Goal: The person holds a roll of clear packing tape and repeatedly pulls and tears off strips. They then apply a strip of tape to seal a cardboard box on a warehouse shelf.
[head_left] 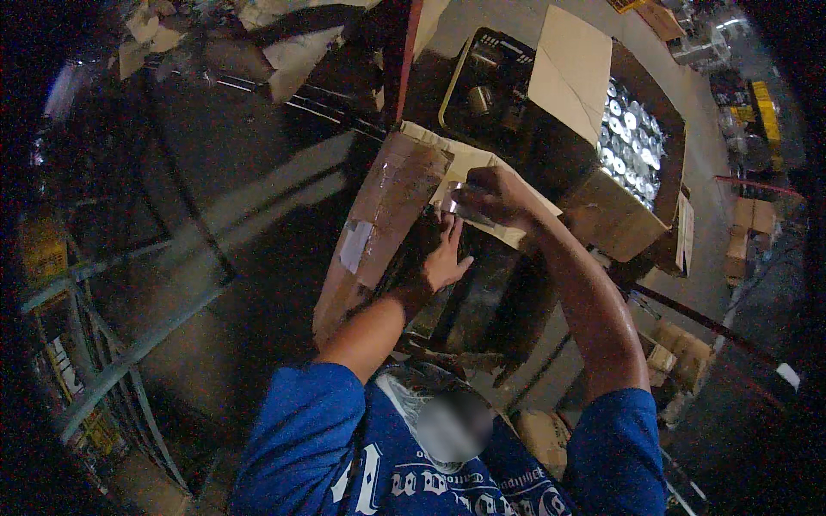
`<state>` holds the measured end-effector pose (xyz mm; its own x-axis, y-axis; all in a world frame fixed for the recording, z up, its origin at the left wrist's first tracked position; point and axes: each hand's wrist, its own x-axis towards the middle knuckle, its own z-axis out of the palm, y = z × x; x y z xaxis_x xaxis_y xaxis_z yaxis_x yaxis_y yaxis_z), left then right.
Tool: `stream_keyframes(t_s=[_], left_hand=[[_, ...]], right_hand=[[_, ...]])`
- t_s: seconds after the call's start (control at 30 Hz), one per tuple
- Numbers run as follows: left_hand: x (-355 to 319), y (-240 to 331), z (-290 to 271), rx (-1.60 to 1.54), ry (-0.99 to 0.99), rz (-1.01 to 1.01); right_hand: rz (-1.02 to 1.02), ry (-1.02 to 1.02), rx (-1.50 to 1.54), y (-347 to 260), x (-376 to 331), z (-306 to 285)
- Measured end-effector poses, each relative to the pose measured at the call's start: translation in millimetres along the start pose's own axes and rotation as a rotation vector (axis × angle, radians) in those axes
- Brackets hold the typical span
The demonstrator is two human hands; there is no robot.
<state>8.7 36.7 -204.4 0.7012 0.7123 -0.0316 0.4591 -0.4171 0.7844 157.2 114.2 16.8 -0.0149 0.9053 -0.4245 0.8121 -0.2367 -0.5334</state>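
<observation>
In front of me is a cardboard box (391, 198) with a pale label on its side and its flaps up. My right hand (497, 199) is closed on a shiny silver, ring-shaped piece (456, 198) at the upper part of this box. Whether that piece is metal or a roll of tape, I cannot tell. Just below it, my left hand (446, 260) is open, fingers stretched out and thumb apart. Its fingertips come close to the shiny piece; whether they touch it is unclear. Deep shadow hides most of the box's inside.
Beyond on the right, an open carton (632, 215) holds many shiny round metal parts (628, 138). Left of it stands a dark crate (447, 99) with a yellowish rim and a cylindrical metal part (480, 101) inside. A green metal frame (138, 348) stands at the left.
</observation>
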Motion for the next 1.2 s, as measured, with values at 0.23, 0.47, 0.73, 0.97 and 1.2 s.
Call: stream_keyframes(t_s=[0.23, 0.47, 0.73, 0.97, 1.2], left_hand=[[-20, 42, -70, 0.108, -0.064, 0.102], [-197, 40, -188, -0.083, -0.435, 0.058], [-147, -7, -38, 0.335, -0.186, -0.108], [-107, 27, -60, 0.62, -0.111, 0.534], [-104, -18, 2, 0.306, 0.02, 0.495]], right_hand=[[0.089, 0.092, 0.02, -2, -1, 6], [-0.007, 0.109, 0.077, 2, 13, 6], [-0.075, 0.097, -0.003, 9, 9, 5], [-0.109, 0.003, 0.14, 22, -4, -1], [-0.045, -0.111, 0.141, 21, -23, -10]])
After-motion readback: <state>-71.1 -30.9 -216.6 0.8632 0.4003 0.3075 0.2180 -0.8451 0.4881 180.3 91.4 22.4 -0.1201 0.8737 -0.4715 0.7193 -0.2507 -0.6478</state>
